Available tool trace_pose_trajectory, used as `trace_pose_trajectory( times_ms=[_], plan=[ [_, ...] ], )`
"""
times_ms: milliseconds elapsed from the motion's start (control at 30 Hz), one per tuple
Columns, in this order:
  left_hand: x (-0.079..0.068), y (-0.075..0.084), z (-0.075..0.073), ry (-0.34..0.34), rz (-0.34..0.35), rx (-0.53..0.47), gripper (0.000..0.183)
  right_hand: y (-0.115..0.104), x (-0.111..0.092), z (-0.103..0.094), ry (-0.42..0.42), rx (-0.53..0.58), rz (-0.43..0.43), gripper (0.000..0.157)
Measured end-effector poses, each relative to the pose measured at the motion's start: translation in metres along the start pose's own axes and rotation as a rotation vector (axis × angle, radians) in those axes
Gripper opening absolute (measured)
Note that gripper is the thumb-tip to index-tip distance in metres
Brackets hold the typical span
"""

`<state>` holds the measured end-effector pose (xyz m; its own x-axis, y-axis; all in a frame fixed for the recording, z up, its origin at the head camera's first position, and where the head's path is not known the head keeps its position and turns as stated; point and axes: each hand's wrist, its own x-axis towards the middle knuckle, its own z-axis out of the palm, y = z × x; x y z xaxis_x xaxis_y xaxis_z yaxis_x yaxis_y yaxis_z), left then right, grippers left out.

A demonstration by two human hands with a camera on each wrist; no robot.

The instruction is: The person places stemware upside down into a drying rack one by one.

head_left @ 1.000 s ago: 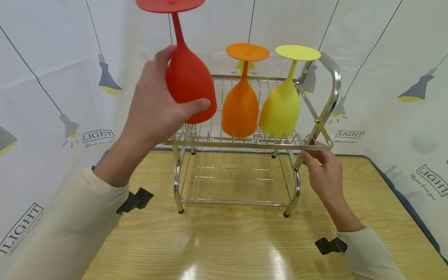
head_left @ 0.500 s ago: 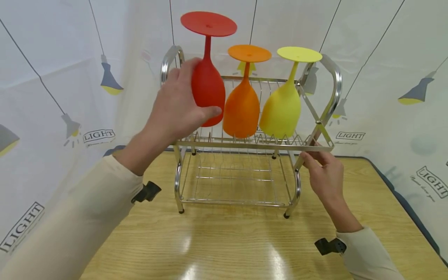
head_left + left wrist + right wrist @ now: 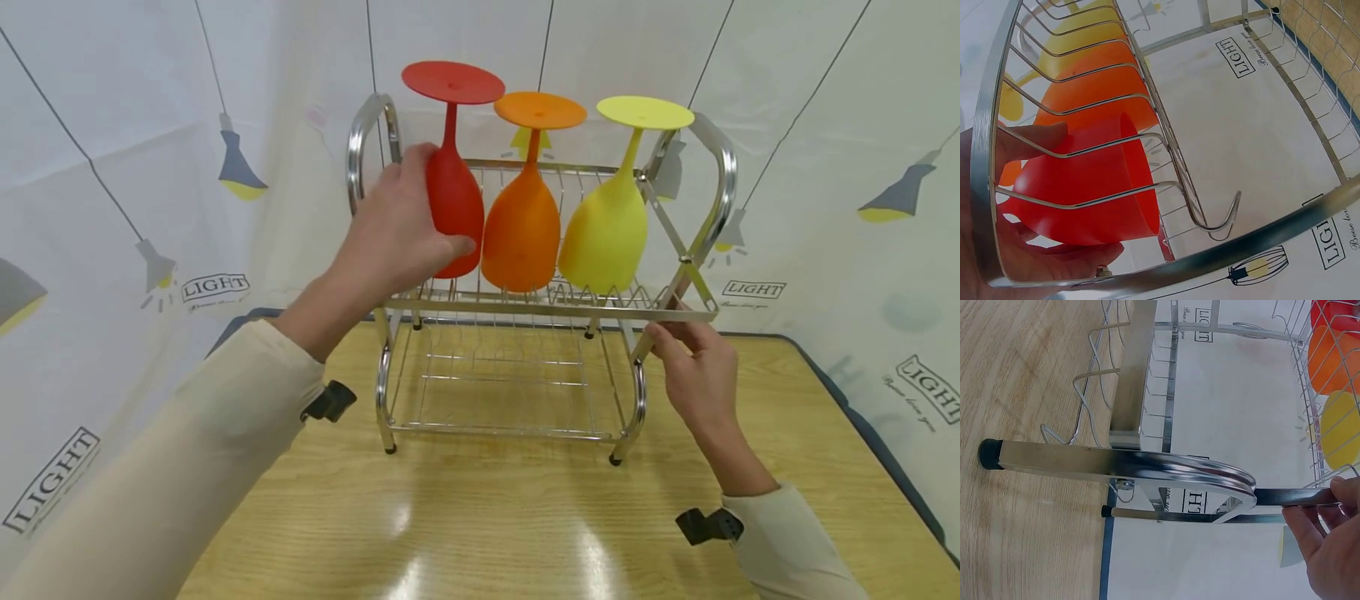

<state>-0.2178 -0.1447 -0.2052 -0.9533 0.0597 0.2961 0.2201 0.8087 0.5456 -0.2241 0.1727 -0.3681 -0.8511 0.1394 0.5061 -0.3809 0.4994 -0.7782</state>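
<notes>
My left hand [image 3: 397, 225] grips the bowl of a red wine glass [image 3: 453, 204], held upside down over the left end of the rack's upper tier. In the left wrist view the red bowl [image 3: 1085, 187] shows behind the rack wires, fingers and thumb around it. Beside it, an orange wine glass [image 3: 522, 229] and a yellow wine glass [image 3: 606, 233] stand inverted on the same tier. At the right side, my right hand [image 3: 701, 375] pinches the metal frame of the two-tier dish rack [image 3: 540, 310]; the right wrist view shows thumb and fingers on a frame bar [image 3: 1300, 497].
The rack's lower wire tier [image 3: 502, 381] stands below, its black-tipped feet on a wooden table [image 3: 480, 517]. White sheets printed with lamps [image 3: 825, 167] hang behind and at both sides. Each wrist carries a black camera mount [image 3: 708, 527].
My left hand has brought the red wine glass right and down, close beside the orange one. My right hand stays on the rack frame.
</notes>
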Motion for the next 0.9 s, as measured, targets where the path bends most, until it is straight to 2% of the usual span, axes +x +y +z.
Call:
trace_pose_trajectory(
  times_ms=[400, 567, 900],
  plan=[
    [0.0089, -0.0077, 0.0038, -0.081, -0.026, 0.029, 0.086, -0.0001, -0.0002, 0.0012, -0.002, -0.001, 0.001, 0.028],
    [0.0104, -0.0095, 0.0039, -0.116, -0.011, 0.032, 0.085, -0.0016, -0.0006, 0.0007, -0.004, -0.004, 0.005, 0.028],
    [0.0091, -0.0077, 0.0042, -0.134, -0.035, 0.042, 0.088, -0.0006, -0.0016, 0.0010, 0.001, 0.005, 0.024, 0.028]
  ],
)
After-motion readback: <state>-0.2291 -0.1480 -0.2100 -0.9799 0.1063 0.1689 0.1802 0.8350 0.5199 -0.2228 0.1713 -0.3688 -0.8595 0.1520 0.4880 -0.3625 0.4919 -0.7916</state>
